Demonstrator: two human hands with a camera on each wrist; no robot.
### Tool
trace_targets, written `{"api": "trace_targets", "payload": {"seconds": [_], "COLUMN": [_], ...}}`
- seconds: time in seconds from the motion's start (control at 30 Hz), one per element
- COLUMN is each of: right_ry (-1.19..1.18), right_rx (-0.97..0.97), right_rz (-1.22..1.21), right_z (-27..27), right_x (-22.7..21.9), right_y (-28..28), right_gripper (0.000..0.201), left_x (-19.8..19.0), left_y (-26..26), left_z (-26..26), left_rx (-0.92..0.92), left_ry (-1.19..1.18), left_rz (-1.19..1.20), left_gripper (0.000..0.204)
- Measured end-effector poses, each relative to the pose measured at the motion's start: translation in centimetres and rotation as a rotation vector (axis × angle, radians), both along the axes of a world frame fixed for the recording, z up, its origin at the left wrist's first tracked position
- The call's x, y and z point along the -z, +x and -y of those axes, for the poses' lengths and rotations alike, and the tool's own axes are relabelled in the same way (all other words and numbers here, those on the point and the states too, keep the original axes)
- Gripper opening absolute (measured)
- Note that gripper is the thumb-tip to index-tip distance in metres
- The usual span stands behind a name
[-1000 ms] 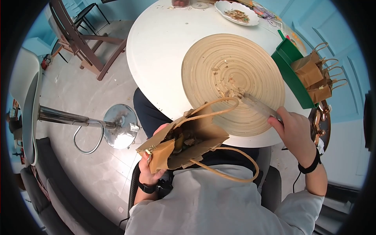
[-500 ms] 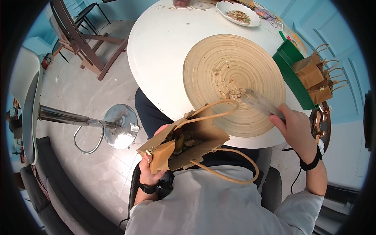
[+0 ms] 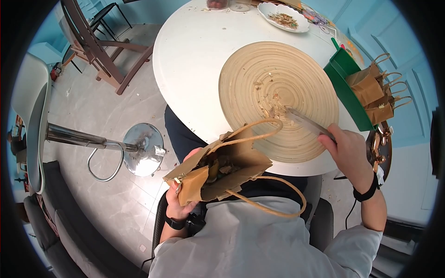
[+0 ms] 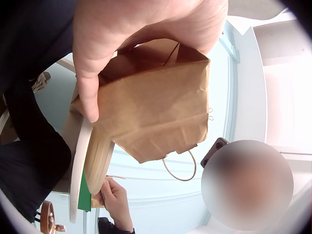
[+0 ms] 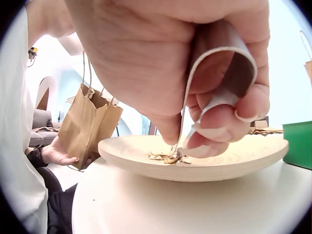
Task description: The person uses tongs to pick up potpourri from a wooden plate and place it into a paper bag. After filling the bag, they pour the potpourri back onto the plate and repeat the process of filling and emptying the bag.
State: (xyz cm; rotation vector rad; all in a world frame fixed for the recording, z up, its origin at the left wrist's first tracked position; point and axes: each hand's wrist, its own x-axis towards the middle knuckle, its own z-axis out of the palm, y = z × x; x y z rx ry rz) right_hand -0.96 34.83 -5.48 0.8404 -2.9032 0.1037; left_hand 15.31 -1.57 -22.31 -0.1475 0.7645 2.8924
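My left hand (image 3: 178, 204) grips the bottom of a brown paper bag (image 3: 191, 185), thumb on one side. The bag is tilted, its open mouth toward the table, with dark dried bits inside and two twisted handles. My right hand (image 3: 348, 153) holds metal tongs (image 3: 308, 123), whose bent end shows as a U-shaped strip (image 5: 248, 68) in the right wrist view. The tongs' tips meet at a small heap of dried shreds (image 5: 161, 156) on the round wooden plate (image 3: 241, 74).
The plate lies on a round white table (image 3: 185, 60). At its right edge stands a green bin (image 3: 340, 69) with several small paper bags (image 3: 366, 85). A white dish (image 3: 301, 23) of dried bits sits at the back. A bar stool (image 3: 92, 139) stands to the left.
Half a second ago the tongs' arms were spread over the heap; now they are together at the shreds. The left hand keeps the bag in nearly the same place.
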Motion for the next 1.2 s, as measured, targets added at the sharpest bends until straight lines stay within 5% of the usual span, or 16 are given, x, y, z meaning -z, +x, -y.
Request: {"api": "trace_targets", "payload": {"seconds": [0.2,0.6,0.83,0.97,1.03,1.2], "right_ry": [-0.121,-0.395,-0.565,-0.593,-0.531,-0.504], "right_rx": [0.114,0.36,0.421,0.3,-0.048,-0.015], "right_rz": [0.124,0.5,0.716,0.761,0.696,0.601], "right_z": [-0.7,-1.2,-1.2,0.3,1.4,1.5], "right_x": [-0.7,-2.5,-3.9,-5.4,-6.1,-5.4], "right_y": [-0.7,0.2,0.5,2.3,3.1,3.0], "right_gripper": [0.028,0.025,0.02,0.019,0.022,0.029], "left_x": [-2.7,1.3,-0.7,-0.3,0.9,1.8], "left_y": [-0.8,0.4,-0.2,-0.2,0.4,0.5], "left_z": [-0.9,0.4,-0.3,-0.1,0.3,0.8], "left_rx": [-0.014,-0.008,-0.006,0.003,0.018,0.04], "left_ry": [-0.17,0.146,-0.02,-0.021,-0.005,0.122], "left_rz": [-0.029,-0.001,0.03,0.025,0.012,-0.03], "left_gripper": [0.077,0.079,0.081,0.082,0.083,0.082]}}
